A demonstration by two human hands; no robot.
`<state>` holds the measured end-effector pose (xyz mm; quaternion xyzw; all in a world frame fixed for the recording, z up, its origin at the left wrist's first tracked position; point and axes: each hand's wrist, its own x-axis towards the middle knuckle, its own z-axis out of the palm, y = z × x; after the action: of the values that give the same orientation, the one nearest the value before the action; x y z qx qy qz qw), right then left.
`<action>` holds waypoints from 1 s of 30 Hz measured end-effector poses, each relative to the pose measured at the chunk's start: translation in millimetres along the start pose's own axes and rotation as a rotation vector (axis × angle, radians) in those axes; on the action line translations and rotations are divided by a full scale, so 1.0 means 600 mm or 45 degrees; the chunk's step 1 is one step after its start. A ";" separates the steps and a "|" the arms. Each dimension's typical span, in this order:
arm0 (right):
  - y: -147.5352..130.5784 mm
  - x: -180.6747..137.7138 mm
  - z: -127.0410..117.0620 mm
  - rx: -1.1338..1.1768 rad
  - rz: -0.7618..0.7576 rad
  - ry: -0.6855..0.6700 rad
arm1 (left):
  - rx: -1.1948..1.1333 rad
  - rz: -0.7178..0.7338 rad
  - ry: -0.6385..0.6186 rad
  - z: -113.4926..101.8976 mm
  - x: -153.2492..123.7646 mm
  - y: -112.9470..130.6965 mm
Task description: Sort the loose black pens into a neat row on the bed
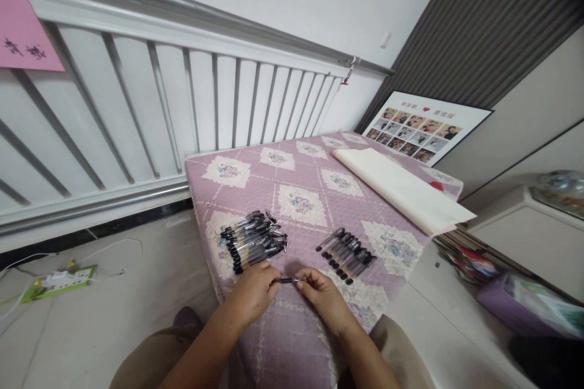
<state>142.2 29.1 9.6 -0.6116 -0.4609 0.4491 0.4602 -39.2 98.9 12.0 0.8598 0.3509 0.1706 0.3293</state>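
My left hand (259, 289) is closed on a dark gel pen (286, 280), gripping one end of it. My right hand (317, 287) pinches the pen's pale tip at the other end; whether a small part sits between those fingers is hidden. Just beyond my left hand lies a heap of capped clear-barrelled pens (255, 240), several deep, with black caps and ends. To the right, a neater row of similar pens (347, 254) lies side by side, slanting down to the right. Both groups rest on a purple flowered cloth (292, 328) covering the table.
Folded cream paper or cloth (396, 185) lies at the table's right. A framed photo board (413, 127) leans behind it. A white radiator (201, 97) runs along the left wall. A power strip (59, 282) sits on the floor, and a purple bin (506, 304) stands right.
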 end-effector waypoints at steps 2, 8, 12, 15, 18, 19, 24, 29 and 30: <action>-0.002 0.000 0.000 -0.008 -0.001 -0.006 | 0.003 0.007 -0.005 0.000 0.000 0.000; -0.006 -0.001 0.002 -0.026 0.000 -0.006 | -0.003 -0.004 -0.010 0.001 0.001 -0.003; -0.003 0.000 0.003 -0.064 -0.009 -0.012 | -0.016 0.001 -0.005 0.003 0.002 -0.005; -0.001 0.001 0.003 -0.113 -0.023 -0.004 | -0.024 -0.002 0.009 0.004 0.002 -0.006; 0.000 0.001 0.005 -0.168 -0.049 0.005 | -0.033 -0.008 0.013 0.004 0.002 -0.006; 0.000 0.000 0.006 -0.186 -0.059 0.006 | -0.039 -0.005 0.012 0.005 0.001 -0.007; -0.003 0.001 0.013 -0.273 -0.114 0.035 | -0.053 0.006 0.018 0.004 0.001 -0.009; 0.001 0.003 0.017 -0.223 -0.109 0.084 | -0.031 -0.010 0.016 0.002 0.001 -0.008; 0.002 0.004 0.016 -0.191 -0.121 0.092 | -0.023 -0.015 0.015 0.002 0.001 -0.007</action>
<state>133.4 32.4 6.3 -0.6377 -0.5049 0.3685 0.4502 -40.0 101.1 8.3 0.8538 0.3563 0.1767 0.3360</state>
